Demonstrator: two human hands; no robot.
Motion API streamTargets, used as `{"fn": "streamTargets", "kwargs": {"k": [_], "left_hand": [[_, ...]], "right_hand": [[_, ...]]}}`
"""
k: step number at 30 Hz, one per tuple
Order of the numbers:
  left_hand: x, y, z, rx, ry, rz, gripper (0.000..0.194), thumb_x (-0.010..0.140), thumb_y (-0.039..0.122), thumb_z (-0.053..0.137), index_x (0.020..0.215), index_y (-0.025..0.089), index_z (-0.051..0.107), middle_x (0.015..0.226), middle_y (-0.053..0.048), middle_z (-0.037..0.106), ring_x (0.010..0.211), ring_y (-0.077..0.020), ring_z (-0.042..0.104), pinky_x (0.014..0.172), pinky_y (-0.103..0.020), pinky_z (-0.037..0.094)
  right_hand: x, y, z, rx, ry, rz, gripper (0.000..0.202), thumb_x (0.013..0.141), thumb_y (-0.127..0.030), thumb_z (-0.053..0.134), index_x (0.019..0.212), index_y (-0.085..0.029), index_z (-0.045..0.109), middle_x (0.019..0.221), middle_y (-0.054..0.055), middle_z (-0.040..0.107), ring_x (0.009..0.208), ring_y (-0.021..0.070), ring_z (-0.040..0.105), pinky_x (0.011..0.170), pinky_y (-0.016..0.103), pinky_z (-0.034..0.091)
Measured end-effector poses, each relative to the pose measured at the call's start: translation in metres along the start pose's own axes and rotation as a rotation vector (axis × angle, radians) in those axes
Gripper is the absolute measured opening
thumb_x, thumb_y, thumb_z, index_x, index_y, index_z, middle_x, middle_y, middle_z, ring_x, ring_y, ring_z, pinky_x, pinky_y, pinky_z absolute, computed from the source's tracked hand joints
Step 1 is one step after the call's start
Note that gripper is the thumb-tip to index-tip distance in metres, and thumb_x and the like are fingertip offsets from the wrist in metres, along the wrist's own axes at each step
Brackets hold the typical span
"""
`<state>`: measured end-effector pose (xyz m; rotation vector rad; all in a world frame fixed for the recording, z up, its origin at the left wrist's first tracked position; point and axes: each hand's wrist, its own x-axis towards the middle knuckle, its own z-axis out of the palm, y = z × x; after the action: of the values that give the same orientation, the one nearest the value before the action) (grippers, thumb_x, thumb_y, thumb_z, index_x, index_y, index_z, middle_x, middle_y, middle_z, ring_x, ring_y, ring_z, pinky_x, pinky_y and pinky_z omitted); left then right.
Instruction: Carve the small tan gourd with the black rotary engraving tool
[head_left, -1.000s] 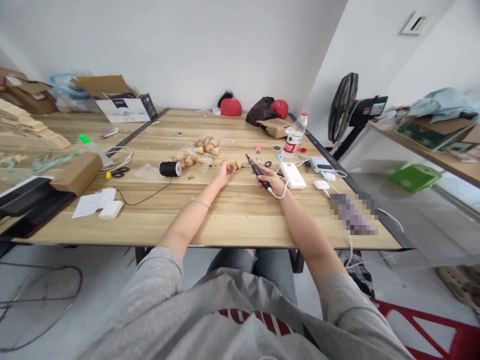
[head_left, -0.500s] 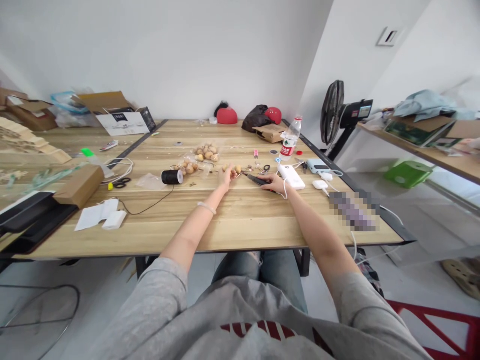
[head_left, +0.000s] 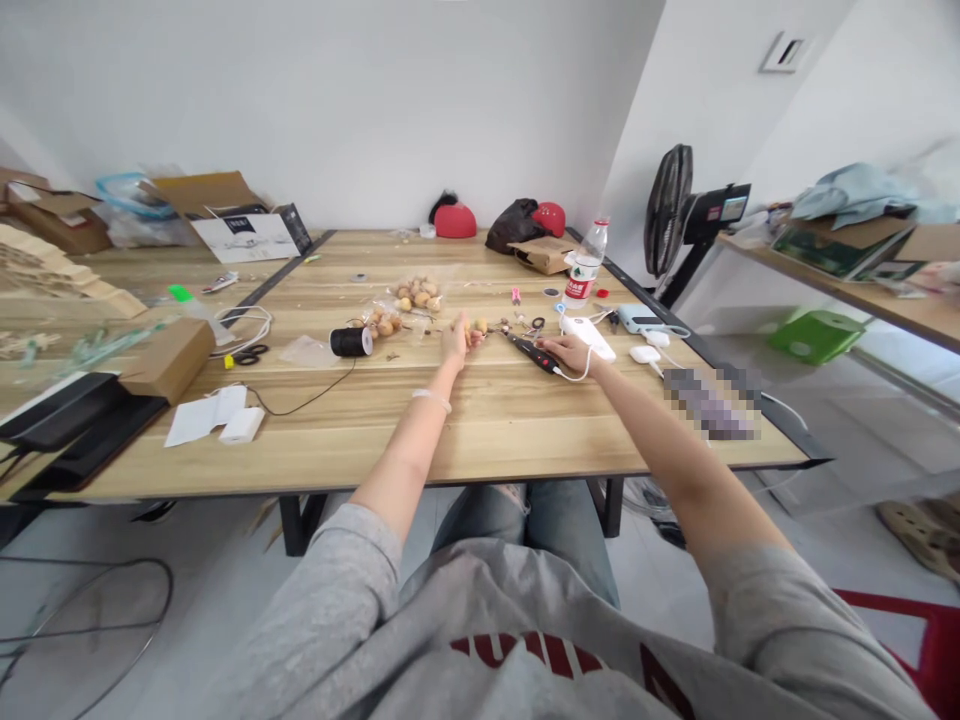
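My left hand (head_left: 456, 345) is above the middle of the table, fingers curled in; what they hold is hidden. Small round tan pieces (head_left: 481, 325), like nuts or wooden balls, show right by its fingertips. On the right, my right hand (head_left: 574, 353) has its fingers on a black pen-shaped electric tool (head_left: 534, 354) with red buttons, its tip pointing left toward my other hand. A white cable (head_left: 579, 376) runs from the tool's rear end. Farther left are clear bags of round tan pieces (head_left: 417, 293) and a spool of black cord (head_left: 351, 342).
A white power bank (head_left: 596, 338) lies beside my right hand, with a water bottle (head_left: 585, 265) behind it. Black scissors (head_left: 251, 354), white papers (head_left: 206, 415) and a cardboard box (head_left: 171, 365) are on the left. A fan (head_left: 669, 212) stands past the table's right edge.
My right hand has shifted slightly right, and more of the black tool's body and red buttons now shows. My left hand stays by the tan pieces. The camera view has shifted a little.
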<state>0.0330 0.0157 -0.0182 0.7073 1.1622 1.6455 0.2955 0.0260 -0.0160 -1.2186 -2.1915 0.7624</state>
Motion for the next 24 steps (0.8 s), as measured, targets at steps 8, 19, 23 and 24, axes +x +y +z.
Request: {"fn": "streamTargets", "kwargs": {"k": [8, 19, 23, 24], "left_hand": [[0.001, 0.002, 0.001, 0.0, 0.022, -0.032, 0.047, 0.09, 0.059, 0.046, 0.073, 0.016, 0.054, 0.048, -0.001, 0.061, 0.046, -0.0126, 0.063, 0.051, -0.02, 0.047], [-0.001, 0.003, 0.0, 0.065, 0.0, -0.034, 0.046, 0.089, 0.056, 0.049, 0.061, 0.02, 0.045, 0.038, 0.003, 0.049, 0.035, -0.0099, 0.05, 0.042, -0.02, 0.034], [-0.004, 0.006, 0.004, 0.078, -0.07, -0.096, 0.042, 0.088, 0.045, 0.057, 0.056, 0.02, 0.045, 0.036, 0.003, 0.044, 0.037, -0.0111, 0.05, 0.043, -0.022, 0.032], [-0.007, 0.006, 0.004, 0.07, -0.101, -0.121, 0.04, 0.087, 0.044, 0.059, 0.057, 0.021, 0.047, 0.038, 0.002, 0.045, 0.042, -0.0126, 0.055, 0.044, -0.022, 0.035]], "right_hand": [[-0.045, -0.001, -0.012, -0.299, -0.068, -0.109, 0.024, 0.095, -0.026, 0.054, 0.114, -0.019, 0.068, 0.122, 0.011, 0.065, 0.111, 0.0261, 0.062, 0.096, 0.04, 0.05], [-0.061, -0.061, -0.055, -0.677, -0.06, -0.166, 0.015, 0.078, -0.017, 0.06, 0.066, -0.014, 0.067, 0.08, 0.021, 0.07, 0.097, 0.0391, 0.066, 0.081, 0.048, 0.046], [-0.059, -0.119, -0.001, -0.44, -0.061, -0.63, 0.024, 0.087, -0.027, 0.058, 0.105, -0.023, 0.073, 0.114, 0.014, 0.07, 0.113, 0.0327, 0.059, 0.095, 0.048, 0.042], [-0.058, -0.134, 0.02, -0.367, -0.097, -0.793, 0.03, 0.089, -0.026, 0.056, 0.115, -0.026, 0.07, 0.122, 0.011, 0.068, 0.116, 0.0309, 0.059, 0.097, 0.048, 0.04]]}}
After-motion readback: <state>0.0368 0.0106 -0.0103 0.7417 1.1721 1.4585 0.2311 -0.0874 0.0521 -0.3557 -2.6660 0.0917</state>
